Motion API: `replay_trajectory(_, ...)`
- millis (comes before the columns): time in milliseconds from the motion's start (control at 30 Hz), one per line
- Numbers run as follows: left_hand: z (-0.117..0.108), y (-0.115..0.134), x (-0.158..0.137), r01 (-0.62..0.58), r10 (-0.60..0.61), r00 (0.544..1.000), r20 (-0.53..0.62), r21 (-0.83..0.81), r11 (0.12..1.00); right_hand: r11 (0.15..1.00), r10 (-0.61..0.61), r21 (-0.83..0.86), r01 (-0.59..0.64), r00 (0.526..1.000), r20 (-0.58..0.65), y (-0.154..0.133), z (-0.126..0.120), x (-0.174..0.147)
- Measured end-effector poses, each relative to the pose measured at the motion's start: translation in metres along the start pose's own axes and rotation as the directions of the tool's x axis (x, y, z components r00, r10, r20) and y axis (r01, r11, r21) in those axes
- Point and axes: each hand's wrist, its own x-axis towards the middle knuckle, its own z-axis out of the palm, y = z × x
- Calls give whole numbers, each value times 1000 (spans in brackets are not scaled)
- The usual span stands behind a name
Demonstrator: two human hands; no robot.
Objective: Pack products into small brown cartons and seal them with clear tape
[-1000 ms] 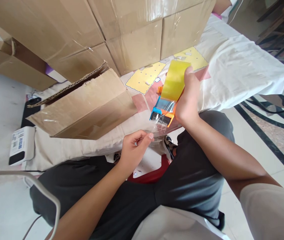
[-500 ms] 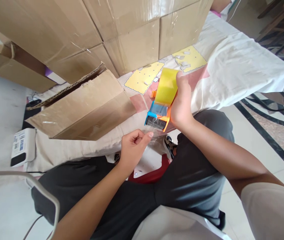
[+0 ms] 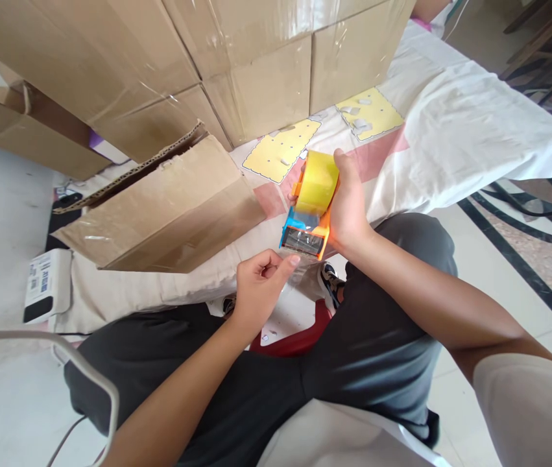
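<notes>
My right hand (image 3: 348, 201) is closed around a tape dispenser (image 3: 305, 237) with blue and orange sides, loaded with a wide roll of yellowish tape (image 3: 318, 181). Just below its cutting end, my left hand (image 3: 262, 285) pinches thumb against finger. Clear tape seems to run from the dispenser to that pinch, though its edge is hard to make out. To the left of both hands, a cardboard box (image 3: 183, 214) lies on the cloth-covered surface, apart from them.
Large taped cartons (image 3: 261, 91) stand along the back. Yellow printed patches (image 3: 280, 152) with paper scraps show on the bedsheet (image 3: 455, 130). At left are an open box (image 3: 37, 130), a white device (image 3: 48, 285) and a grey curved tube (image 3: 91, 373).
The tape dispenser in my right hand has tilted and its roll has come down slightly, with the cutting end nearer my left fingers. My left hand has hardly moved.
</notes>
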Motion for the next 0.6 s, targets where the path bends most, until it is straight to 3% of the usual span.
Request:
replay_trajectory(200,2,3,-1,-11,12,1000,-22,26,1000,943,-145,-291,160,987,73,5,-4,4)
replay_trajectory(333,3,0,-1,-61,63,997,-48,44,997,950,-109,-277,143,985,136,8,-5,3)
replay_trajectory(500,3,-3,0,-78,80,995,-53,33,996,983,53,-178,-37,995,88,4,1,-1)
replay_trajectory(533,3,-4,-1,-73,74,996,-51,27,997,983,57,-180,-44,996,67,4,2,-1)
replay_trajectory(600,2,-4,-1,-76,77,996,-42,26,997,961,-77,-263,86,996,44,3,2,-1)
